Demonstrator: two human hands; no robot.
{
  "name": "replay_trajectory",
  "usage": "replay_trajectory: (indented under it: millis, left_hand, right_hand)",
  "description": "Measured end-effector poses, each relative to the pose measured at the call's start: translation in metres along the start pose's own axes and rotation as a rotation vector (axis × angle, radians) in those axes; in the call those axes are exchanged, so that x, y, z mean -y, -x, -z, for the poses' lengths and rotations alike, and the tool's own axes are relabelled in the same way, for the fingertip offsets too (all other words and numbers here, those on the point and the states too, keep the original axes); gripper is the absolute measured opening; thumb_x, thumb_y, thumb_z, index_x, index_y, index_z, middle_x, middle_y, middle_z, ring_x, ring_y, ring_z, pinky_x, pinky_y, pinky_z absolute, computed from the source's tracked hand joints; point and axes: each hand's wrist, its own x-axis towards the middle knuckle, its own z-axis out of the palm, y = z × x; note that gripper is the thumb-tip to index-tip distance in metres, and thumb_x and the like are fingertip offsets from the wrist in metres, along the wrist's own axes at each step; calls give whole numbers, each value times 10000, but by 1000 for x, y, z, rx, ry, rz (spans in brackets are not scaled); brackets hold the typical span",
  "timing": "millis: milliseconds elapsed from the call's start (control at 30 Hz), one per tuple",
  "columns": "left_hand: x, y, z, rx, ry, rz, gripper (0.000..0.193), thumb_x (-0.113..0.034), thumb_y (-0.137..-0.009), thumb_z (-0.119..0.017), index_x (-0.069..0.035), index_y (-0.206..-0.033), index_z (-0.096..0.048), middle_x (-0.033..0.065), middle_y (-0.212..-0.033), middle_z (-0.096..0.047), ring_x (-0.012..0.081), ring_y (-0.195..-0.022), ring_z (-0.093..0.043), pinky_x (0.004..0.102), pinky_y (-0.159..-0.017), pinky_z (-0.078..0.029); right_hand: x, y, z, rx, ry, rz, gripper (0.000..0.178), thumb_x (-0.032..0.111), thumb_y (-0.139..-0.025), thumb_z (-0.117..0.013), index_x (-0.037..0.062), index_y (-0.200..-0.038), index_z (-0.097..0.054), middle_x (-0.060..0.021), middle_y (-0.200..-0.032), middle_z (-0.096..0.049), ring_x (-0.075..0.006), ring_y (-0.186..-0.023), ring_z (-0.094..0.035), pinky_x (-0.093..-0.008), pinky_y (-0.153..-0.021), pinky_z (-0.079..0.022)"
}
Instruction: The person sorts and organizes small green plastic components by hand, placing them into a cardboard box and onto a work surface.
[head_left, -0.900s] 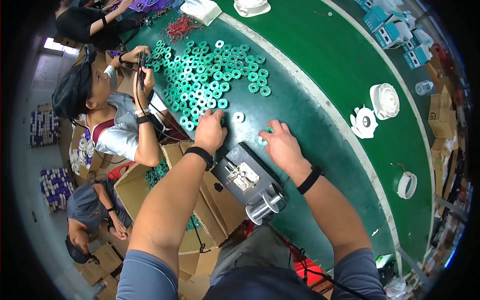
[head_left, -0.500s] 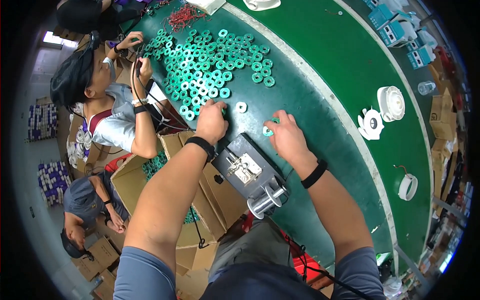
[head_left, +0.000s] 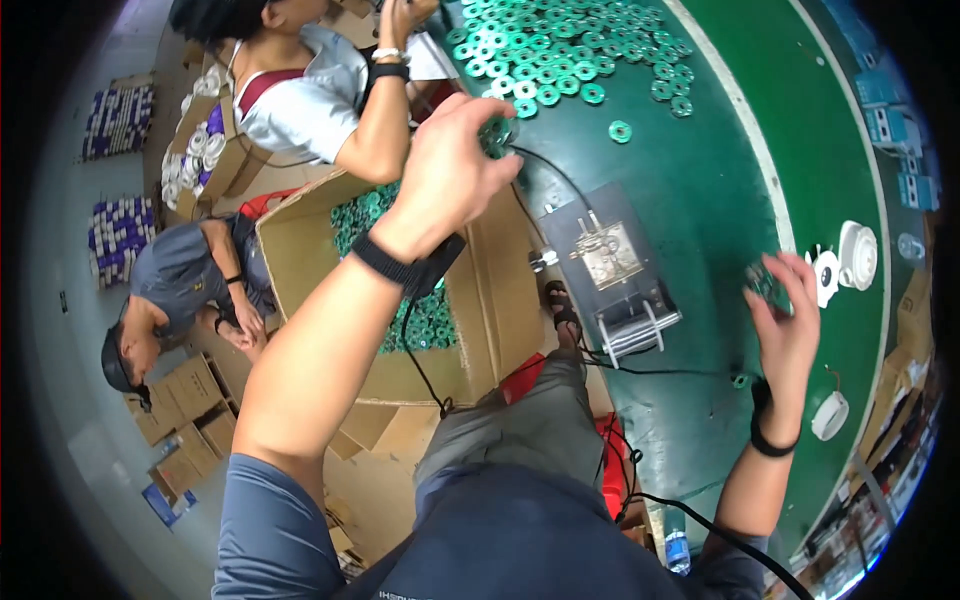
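My left hand (head_left: pixel 450 165) is raised by the open cardboard box, its fingers curled round a green ring-shaped part (head_left: pixel 497 136). Over the right side of the green table, my right hand (head_left: pixel 790 312) pinches another dark green ring-shaped part (head_left: pixel 766 285). Whether either hand holds more than one is hard to see. Between the hands stands a grey bench device (head_left: pixel 603 256) with a metal plate on top and a spool of silvery wire (head_left: pixel 637 330). One loose green ring (head_left: pixel 620 132) lies beyond it, in front of a large spread of similar rings (head_left: pixel 560 50).
The cardboard box (head_left: pixel 490 300) at my left holds many green rings. White fan parts (head_left: pixel 857 255) and a white hoop (head_left: pixel 829 415) sit on the lighter green strip at right. A co-worker (head_left: pixel 310 90) works at far left; another person (head_left: pixel 190 270) sits behind. Black cables cross the table edge.
My left hand has lifted away from the spread of rings with a part in it. My right hand has moved right, still holding its ring. The view has shifted too.
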Motion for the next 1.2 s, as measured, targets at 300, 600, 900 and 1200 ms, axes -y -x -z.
replay_trajectory:
  millis: [300, 600, 900, 1200]
  left_hand:
    - [84, 232, 109, 97, 150, 342, 494, 59, -769, -819, -64, -1232, -697, 84, -1214, -649, 197, -1098, -671, 273, -722, -632]
    - [305, 375, -6, 113, -4, 406, 484, 23, -688, -772, -41, -1167, -731, 209, -1116, -652, 451, -1069, -614, 502, -981, -523]
    - [354, 369, -94, 155, -93, 461, 403, 110, -774, -664, -51, -1137, -730, 197, -1142, -634, 407, -1106, -589, 500, -968, -544]
    - [347, 375, -82, 218, -57, 574, 627, -24, -783, -825, -50, -1380, -636, 173, -1256, -594, 399, -1200, -569, 471, -1048, -519]
  right_hand:
    - [122, 141, -3, 271, -90, -150, 442, -100, -711, -773, 48, -1128, -762, -97, -1363, -588, -223, -1153, -645, -291, -763, -557]
    - [234, 204, -182, 669, -191, 17, 434, -31, -744, -862, 77, -1159, -795, -138, -1309, -606, -295, -1181, -642, -376, -965, -572]
    - [254, 216, -274, 850, -154, -118, 472, -13, -749, -854, 76, -1207, -781, -140, -1330, -592, -297, -1190, -639, -402, -998, -542]
    - [259, 190, -312, 846, -30, 119, 426, 37, -812, -832, 108, -1226, -760, -176, -1336, -588, -359, -1138, -650, -434, -954, -572]
